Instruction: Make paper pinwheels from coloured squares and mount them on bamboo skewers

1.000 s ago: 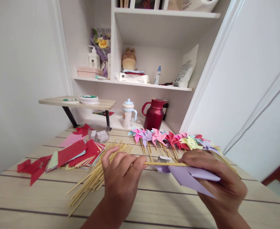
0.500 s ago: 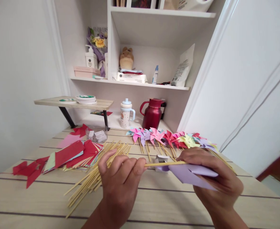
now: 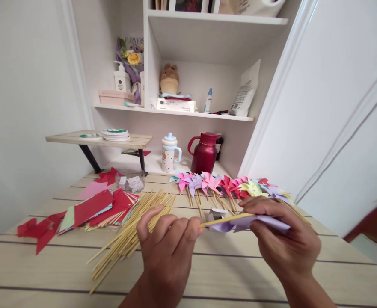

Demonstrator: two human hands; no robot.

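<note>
My left hand was pinched shut on the near end of a thin wooden stick, thumb against fingertips; my right hand was closed around a lilac paper pinwheel and the stick's far end, both held just above the table, between me and the row of finished pinwheels. How the paper sat on the stick was hidden under my right fingers, so I could not tell whether it was fixed. Risks, as I judged them: the stick looked slender and was held at both ends, so any twist or bend between the hands could snap it. Squeezing harder with the right hand could crush the folded blades or crease the lilac paper. If the join was loose, the head could slip along the stick or drop off. The loose pile of sticks lay just beside my left wrist; a careless sweep could scatter them toward the stack of coloured paper. The finished row sat near my right knuckles and could be knocked out of line.
</note>
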